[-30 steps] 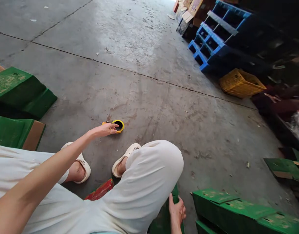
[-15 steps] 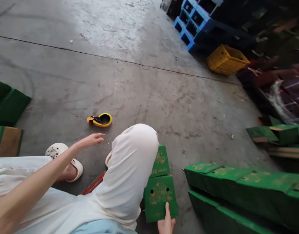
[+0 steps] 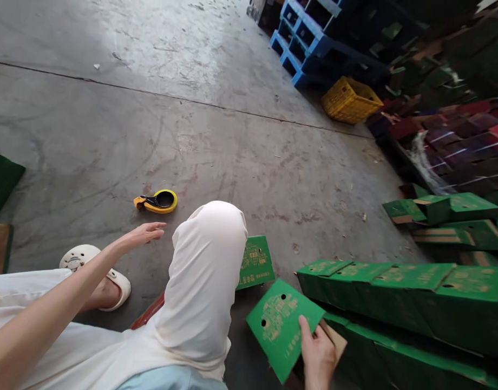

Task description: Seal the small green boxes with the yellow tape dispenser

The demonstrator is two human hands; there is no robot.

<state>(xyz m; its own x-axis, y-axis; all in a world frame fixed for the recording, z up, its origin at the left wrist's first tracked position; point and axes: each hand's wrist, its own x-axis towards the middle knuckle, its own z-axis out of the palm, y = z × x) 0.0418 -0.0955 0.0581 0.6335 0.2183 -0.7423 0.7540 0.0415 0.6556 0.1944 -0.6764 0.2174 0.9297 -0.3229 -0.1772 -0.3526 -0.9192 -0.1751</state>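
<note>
Near one tape dispenser point(image 3: 155, 202), the left hand point(image 3: 144, 234) hovers, fingers loosely extended, while the right hand point(image 3: 319, 349) grips one green carton point(image 3: 282, 326) between its fingers.

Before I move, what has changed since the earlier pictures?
The left hand has let go of the tape dispenser and drawn back. The right hand has turned its green carton and shifted it rightward, away from the carton by the knee. The dispenser stayed on the floor.
</note>
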